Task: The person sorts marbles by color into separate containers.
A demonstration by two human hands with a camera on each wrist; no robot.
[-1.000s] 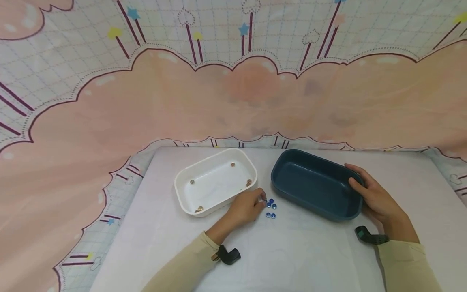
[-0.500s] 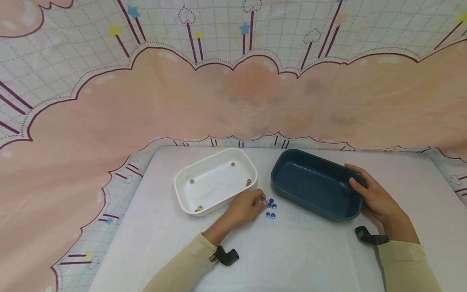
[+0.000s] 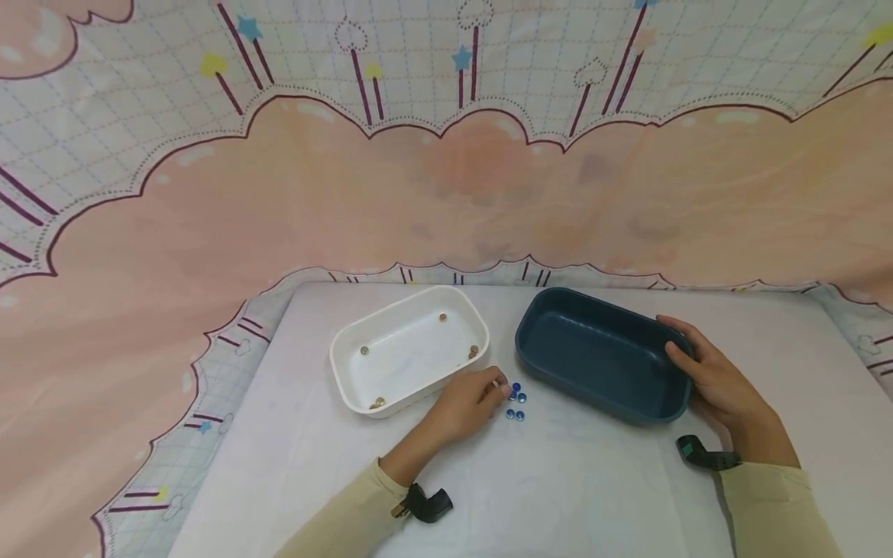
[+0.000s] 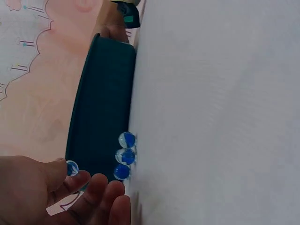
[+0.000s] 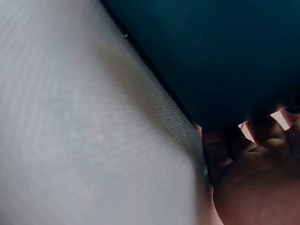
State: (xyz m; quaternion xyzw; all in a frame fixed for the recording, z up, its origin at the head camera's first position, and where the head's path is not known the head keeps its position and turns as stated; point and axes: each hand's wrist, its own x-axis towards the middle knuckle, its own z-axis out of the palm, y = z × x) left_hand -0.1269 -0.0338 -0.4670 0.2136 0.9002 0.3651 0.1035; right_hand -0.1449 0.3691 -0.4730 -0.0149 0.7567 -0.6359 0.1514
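My left hand (image 3: 469,403) is low over the table beside the white basin's near right corner. In the left wrist view a clear glass marble with blue inside (image 4: 72,168) is pinched between its thumb and index finger; the other fingers curve loosely. Several more blue marbles (image 3: 519,415) lie on the table just right of that hand. At the right, my right hand (image 3: 722,384) grips the end of a dark blue basin (image 3: 593,391), thumb over the rim and fingers along the outer side. The white basin (image 3: 342,380) holds several brownish marbles (image 3: 443,317).
Both basins stand side by side on a white-covered table (image 3: 558,480), with a narrow gap between them. Behind the table hangs a patterned pink and white cloth (image 3: 418,194). Each wrist wears a black camera (image 3: 429,504).
The head view has shifted slightly. My left hand stays beside the blue marbles with only a small movement of the fingers. My right hand keeps its grip on the dark blue basin.
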